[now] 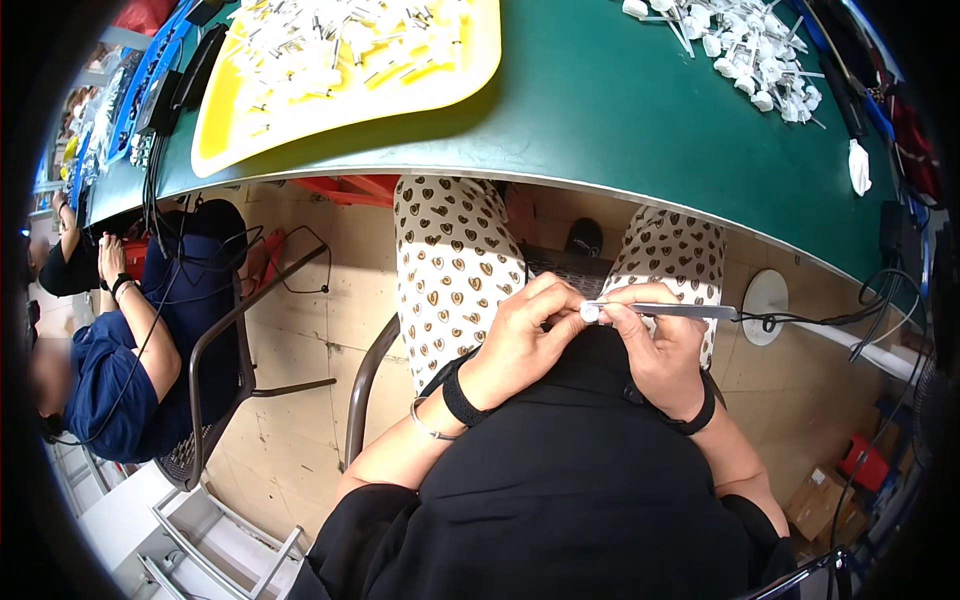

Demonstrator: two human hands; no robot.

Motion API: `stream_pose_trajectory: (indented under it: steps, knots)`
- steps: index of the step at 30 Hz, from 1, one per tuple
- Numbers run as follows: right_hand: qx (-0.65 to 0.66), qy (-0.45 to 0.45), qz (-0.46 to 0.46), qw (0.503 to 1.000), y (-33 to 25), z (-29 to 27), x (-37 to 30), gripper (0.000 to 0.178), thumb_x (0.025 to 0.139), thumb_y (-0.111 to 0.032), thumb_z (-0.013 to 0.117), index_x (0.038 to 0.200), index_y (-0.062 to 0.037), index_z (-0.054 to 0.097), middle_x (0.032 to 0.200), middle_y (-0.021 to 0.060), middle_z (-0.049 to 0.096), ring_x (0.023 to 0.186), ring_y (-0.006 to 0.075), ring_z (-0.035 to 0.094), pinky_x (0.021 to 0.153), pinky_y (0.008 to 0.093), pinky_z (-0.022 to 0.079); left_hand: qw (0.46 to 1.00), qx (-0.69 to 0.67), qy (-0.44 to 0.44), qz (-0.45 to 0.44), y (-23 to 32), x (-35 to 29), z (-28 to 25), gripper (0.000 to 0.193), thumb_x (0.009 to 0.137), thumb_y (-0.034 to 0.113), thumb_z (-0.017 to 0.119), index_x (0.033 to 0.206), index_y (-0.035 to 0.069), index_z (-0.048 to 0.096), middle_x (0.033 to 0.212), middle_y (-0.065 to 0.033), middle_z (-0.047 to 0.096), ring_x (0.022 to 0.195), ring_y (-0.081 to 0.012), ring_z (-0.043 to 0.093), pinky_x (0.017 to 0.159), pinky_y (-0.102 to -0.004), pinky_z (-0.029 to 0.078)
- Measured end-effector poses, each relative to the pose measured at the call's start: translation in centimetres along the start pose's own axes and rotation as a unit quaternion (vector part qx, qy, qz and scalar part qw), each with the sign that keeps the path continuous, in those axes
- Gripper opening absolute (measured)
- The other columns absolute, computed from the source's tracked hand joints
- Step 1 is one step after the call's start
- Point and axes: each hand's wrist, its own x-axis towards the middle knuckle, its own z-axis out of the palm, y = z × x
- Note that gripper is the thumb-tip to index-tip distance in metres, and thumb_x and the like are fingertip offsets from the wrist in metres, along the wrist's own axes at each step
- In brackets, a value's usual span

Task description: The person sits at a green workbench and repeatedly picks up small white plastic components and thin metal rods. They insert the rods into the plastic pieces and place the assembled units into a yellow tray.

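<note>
Above my lap, my left hand [530,335] is closed, pinching a small round white plastic part [590,312] between thumb and fingertips. My right hand [660,350] grips a pair of metal tweezers [690,311], whose broad end points to the right past my knuckles. The tips of the tweezers meet the white part, though my fingers cover the exact contact. Beyond my hands, a yellow tray [215,145] on the green table [600,120] holds many small white parts with thin metal pins.
At the table's far right lies a heap of white parts with metal stems [765,65]; a small white piece [859,168] sits apart. Dark cables [870,300] hang off the right edge. Another person [120,360] sits on the left, beside a brown metal-framed chair [205,390].
</note>
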Motion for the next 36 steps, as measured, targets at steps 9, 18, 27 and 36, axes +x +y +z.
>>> stream_pose_trajectory:
  steps: [9, 18, 27, 36]
  knots:
    - [0.026, -0.026, 0.016, 0.999, -0.2, -0.2, 0.1, 0.01, 0.098, -0.004, 0.074, 0.106, 0.0013, 0.071, 0.092, 0.0104, 0.076, 0.078, 0.0175, 0.071, 0.071, 0.0291, 0.055, 1.0, 0.01, 0.017, 0.021, -0.3, 0.1, 0.1, 0.01, 0.09, -0.003, 0.077, 0.098, 0.0, 0.072, 0.092, -0.0078, 0.067, 0.075, -0.0164, 0.066, 0.066, -0.0288, 0.054]
    - [0.04, 0.023, -0.004, 0.999, 0.0, -0.2, -0.4, 0.013, 0.097, -0.003, 0.076, 0.108, 0.0021, 0.072, 0.095, 0.0106, 0.076, 0.081, 0.0161, 0.072, 0.073, 0.0281, 0.056, 0.999, 0.014, 0.021, 0.027, 0.0, 0.2, 0.0, 0.011, 0.09, -0.002, 0.08, 0.097, -0.002, 0.071, 0.096, -0.0093, 0.07, 0.078, -0.0145, 0.066, 0.066, -0.0262, 0.055]
    - [0.037, 0.018, 0.006, 0.999, 0.1, -0.2, -0.4, 0.009, 0.098, -0.003, 0.074, 0.106, 0.0016, 0.072, 0.091, 0.0094, 0.075, 0.079, 0.0159, 0.072, 0.071, 0.028, 0.056, 0.999, 0.016, 0.016, 0.03, 0.0, 0.1, 0.0, 0.011, 0.091, -0.001, 0.08, 0.097, -0.001, 0.071, 0.096, -0.0091, 0.07, 0.079, -0.0144, 0.067, 0.067, -0.0262, 0.056]
    - [0.04, 0.025, 0.011, 0.999, 0.2, -0.1, -0.4, 0.008, 0.098, -0.003, 0.074, 0.106, 0.0011, 0.072, 0.089, 0.0086, 0.074, 0.077, 0.0142, 0.07, 0.068, 0.0273, 0.054, 0.999, 0.013, 0.018, 0.026, 0.0, 0.1, 0.1, 0.011, 0.091, -0.001, 0.08, 0.097, -0.002, 0.071, 0.096, -0.009, 0.07, 0.077, -0.0135, 0.067, 0.066, -0.0259, 0.056]
